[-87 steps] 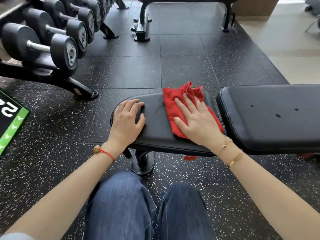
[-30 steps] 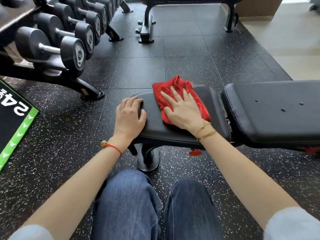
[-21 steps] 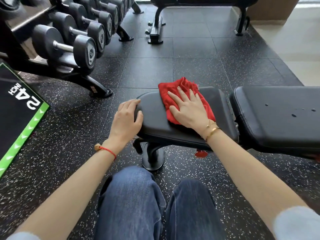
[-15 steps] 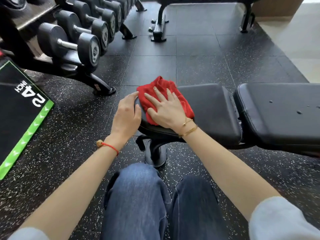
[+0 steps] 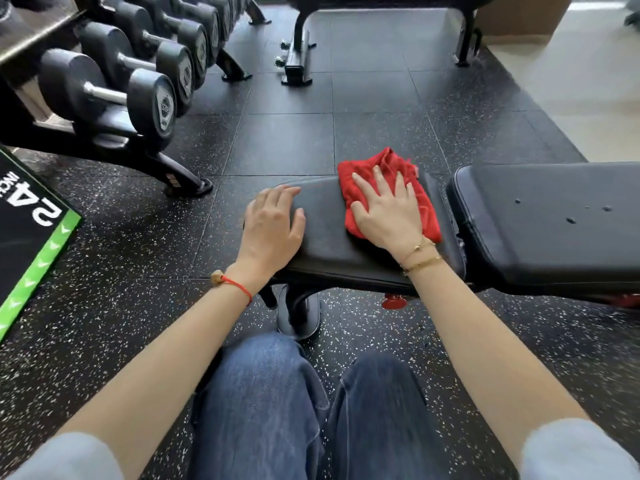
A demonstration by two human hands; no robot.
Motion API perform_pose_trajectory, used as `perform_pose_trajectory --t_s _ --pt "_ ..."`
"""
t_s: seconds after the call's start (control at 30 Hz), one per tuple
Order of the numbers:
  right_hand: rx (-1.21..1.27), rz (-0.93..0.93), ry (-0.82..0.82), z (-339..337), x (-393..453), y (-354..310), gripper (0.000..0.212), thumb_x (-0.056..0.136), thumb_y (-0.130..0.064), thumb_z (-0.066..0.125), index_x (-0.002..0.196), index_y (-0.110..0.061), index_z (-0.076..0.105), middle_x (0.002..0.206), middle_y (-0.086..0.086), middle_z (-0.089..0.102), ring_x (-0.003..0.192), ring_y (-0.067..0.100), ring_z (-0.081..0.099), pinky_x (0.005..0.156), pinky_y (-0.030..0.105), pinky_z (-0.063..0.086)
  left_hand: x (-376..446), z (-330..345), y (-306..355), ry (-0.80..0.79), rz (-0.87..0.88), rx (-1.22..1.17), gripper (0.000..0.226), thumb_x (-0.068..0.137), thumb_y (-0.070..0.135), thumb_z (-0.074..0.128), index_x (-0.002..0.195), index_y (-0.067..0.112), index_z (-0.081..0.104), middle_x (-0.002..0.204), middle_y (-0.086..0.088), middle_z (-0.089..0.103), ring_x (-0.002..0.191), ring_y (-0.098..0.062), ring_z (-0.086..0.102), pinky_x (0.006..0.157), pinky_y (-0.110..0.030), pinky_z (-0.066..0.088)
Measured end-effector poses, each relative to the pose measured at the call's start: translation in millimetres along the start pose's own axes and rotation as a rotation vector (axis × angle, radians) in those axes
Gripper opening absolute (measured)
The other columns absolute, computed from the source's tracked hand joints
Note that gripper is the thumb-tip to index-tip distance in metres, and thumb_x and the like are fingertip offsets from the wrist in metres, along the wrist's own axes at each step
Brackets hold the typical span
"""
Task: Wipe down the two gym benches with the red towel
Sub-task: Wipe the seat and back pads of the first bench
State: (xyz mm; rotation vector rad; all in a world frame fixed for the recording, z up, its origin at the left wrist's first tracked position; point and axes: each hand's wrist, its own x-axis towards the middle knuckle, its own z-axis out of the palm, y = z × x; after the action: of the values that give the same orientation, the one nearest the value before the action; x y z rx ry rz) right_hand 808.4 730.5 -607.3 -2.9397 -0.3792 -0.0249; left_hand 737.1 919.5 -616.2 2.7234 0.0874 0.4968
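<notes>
- The back pad (image 5: pixel 554 223) of the near bench is the largest piece, lying to the right of the hands with its long axis running left to right across the view; dark specks sit on its top. It looks the natural place for the next strokes, a judgement only.
- A second bench (image 5: pixel 301 39) stands well apart on the far floor, only its frame and feet in view; I take it for the other bench of the task.
- The seat pad (image 5: pixel 329 237) lies just left of the back pad, a narrow gap between them, and is the surface both hands rest on.
- The red towel (image 5: pixel 426 209) is bunched on the right end of the seat pad, its far edge spilling over the back rim, its right edge near the gap.
- The right hand (image 5: pixel 389 216) lies flat on the towel, its fingers (image 5: pixel 379 178) straight, spread and pointing away from the person; it presses the cloth down and does not pinch it. This hand is the nearer one to the back pad.
- The left hand (image 5: pixel 272 230) rests on the rounded left end of the seat pad, fingers relaxed and draped over the edge, holding nothing. It seems to steady the body.
- From the towel, the unwiped back pad lies to the right, along the bench's long axis.
</notes>
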Motion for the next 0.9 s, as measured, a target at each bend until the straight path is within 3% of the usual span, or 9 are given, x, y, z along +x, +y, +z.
perform_pose_trajectory --t_s 0.2,0.3,0.5,0.6,0.77,0.9 --pt "0.014 -0.149 0.037 -2 -74 17 0.058 0.093 -0.047 0.033 0.150 -0.043 0.027 0.162 -0.001 0.022 0.148 0.035 0.018 0.123 0.043 0.011 0 14 3 -0.007 -0.015 0.065 0.047 0.093 0.034 0.040 0.132 0.013 0.057 0.142 -0.006 0.052 0.134 -0.027 0.042 0.113 -0.043 0.027" --pt "0.024 -0.069 0.043 -4 -76 42 0.059 0.091 -0.048 0.031 0.150 -0.043 0.028 0.162 -0.003 0.023 0.148 0.031 0.020 0.122 0.043 0.012 0 15 2 0.007 -0.016 0.059 0.049 0.091 0.034 0.038 0.131 0.012 0.057 0.142 -0.006 0.053 0.134 -0.027 0.043 0.114 -0.045 0.028" --pt "0.077 0.166 -0.044 -11 12 54 0.055 0.100 -0.042 0.032 0.153 -0.040 0.019 0.165 0.002 0.006 0.149 0.038 0.009 0.123 0.046 0.005 -1 17 6 0.018 -0.028 0.077 0.046 0.090 0.033 0.041 0.129 0.014 0.057 0.139 -0.004 0.054 0.132 -0.025 0.043 0.113 -0.043 0.026" --pt "0.029 0.075 -0.038 -8 13 34 0.055 0.099 -0.044 0.033 0.153 -0.041 0.019 0.165 0.001 0.009 0.149 0.040 0.010 0.123 0.044 0.002 0 16 6 0.027 -0.035 0.075 0.045 0.088 0.033 0.041 0.126 0.016 0.058 0.136 -0.003 0.056 0.130 -0.025 0.045 0.110 -0.042 0.028" --pt "0.022 -0.176 0.027 -4 -63 28 0.056 0.095 -0.044 0.037 0.151 -0.042 0.028 0.163 -0.002 0.020 0.149 0.034 0.017 0.123 0.042 0.011 -1 18 4 0.040 -0.030 0.078 0.042 0.089 0.029 0.044 0.126 0.017 0.058 0.135 -0.002 0.057 0.129 -0.025 0.045 0.110 -0.042 0.029" --pt "0.060 -0.117 0.031 -8 -78 57 0.057 0.093 -0.045 0.034 0.149 -0.043 0.030 0.162 -0.005 0.023 0.148 0.029 0.020 0.122 0.043 0.014 -2 19 3 0.026 -0.019 0.081 0.046 0.090 0.029 0.040 0.131 0.015 0.057 0.141 -0.004 0.054 0.132 -0.025 0.043 0.113 -0.042 0.027"
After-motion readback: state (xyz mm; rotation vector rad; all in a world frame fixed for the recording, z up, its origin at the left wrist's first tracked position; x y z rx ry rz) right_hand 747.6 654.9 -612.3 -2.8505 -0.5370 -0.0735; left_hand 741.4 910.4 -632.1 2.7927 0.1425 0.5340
